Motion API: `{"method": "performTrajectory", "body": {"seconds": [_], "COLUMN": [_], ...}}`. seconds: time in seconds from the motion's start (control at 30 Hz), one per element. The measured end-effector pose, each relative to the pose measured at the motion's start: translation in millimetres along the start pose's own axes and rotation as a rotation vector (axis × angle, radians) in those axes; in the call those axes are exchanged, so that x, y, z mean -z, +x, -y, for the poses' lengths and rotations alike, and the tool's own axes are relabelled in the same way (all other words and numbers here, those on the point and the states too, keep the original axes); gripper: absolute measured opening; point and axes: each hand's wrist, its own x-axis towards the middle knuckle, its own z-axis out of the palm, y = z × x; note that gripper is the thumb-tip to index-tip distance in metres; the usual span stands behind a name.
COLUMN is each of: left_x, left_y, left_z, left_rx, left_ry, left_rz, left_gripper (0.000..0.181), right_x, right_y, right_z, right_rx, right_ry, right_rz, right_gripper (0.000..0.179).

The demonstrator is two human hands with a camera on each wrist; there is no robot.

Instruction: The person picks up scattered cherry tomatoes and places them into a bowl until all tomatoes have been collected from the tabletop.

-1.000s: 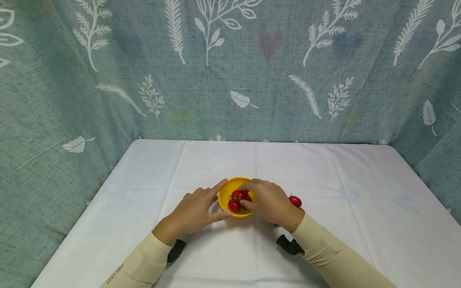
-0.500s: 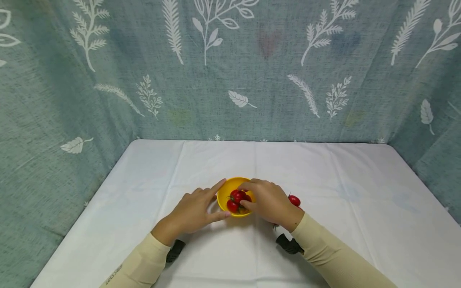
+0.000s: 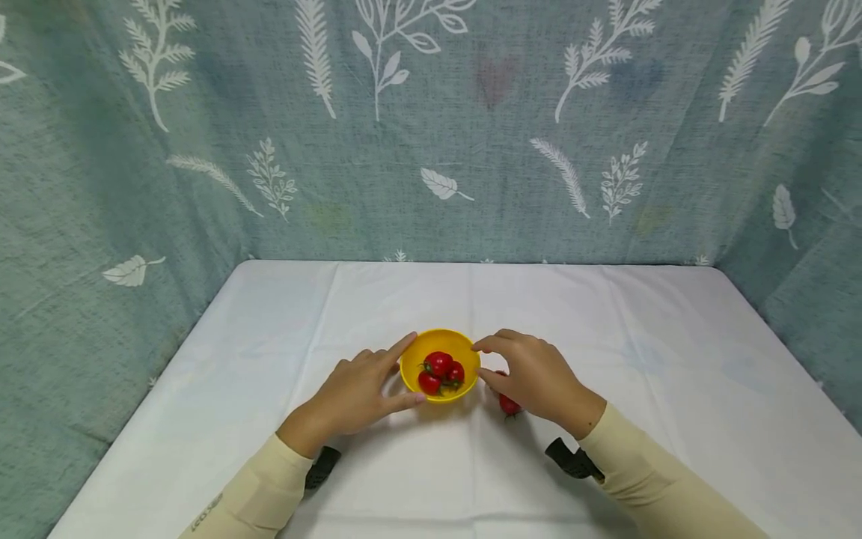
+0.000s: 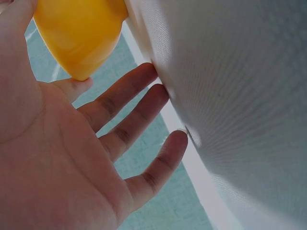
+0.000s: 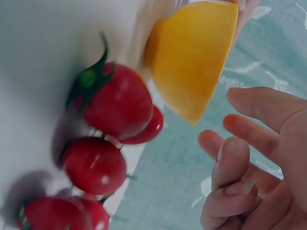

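A yellow bowl [image 3: 444,339] stands mid-table with several red cherry tomatoes [image 3: 439,364] inside, green stems on some. My left hand [image 3: 355,391] brackets the bowl's left side, index finger and thumb spread and touching its rim. Its other fingers [image 4: 139,117] stretch out straight, tips at the tablecloth. At the bowl's right rim is my right hand [image 3: 542,378], thumb and index finger apart, nothing between them. Beneath that hand, a cherry tomato [image 3: 509,405] shows on the cloth. The right wrist view reveals several more tomatoes [image 5: 96,165] in a cluster beside the bowl.
A white cloth [image 3: 377,299] covers the table. Green-grey curtains [image 3: 390,187] with white leaf prints hang behind it and on both sides. Dark wrist straps [image 3: 574,458] sit under the sleeves.
My right hand has drawn back out of the bowl to the right, leaving the tomatoes in it uncovered. The left hand stays at the bowl's rim. The head view has shifted slightly.
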Motion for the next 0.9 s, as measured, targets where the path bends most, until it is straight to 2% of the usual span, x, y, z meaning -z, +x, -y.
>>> {"method": "performTrajectory", "body": {"seconds": [0.17, 0.57, 0.9], "left_x": [0.5, 2.3, 0.9], "left_y": [1.0, 0.3, 1.3], "left_z": [2.3, 1.6, -1.9], "left_rx": [0.004, -0.006, -0.017], "left_ry": [0.015, -0.002, -0.011], "left_rz": [0.000, -0.005, -0.012], "left_gripper": [0.095, 0.095, 0.094], "right_x": [6, 16, 17], "right_y": [-9.1, -34.2, -42.0], "right_z": [-9, -38, -56], "right_rx": [-0.016, -0.139, -0.189], "right_ry": [-0.029, -0.060, -0.098], "right_rz": [-0.009, 0.023, 0.029], "right_gripper": [0.033, 0.033, 0.030]}}
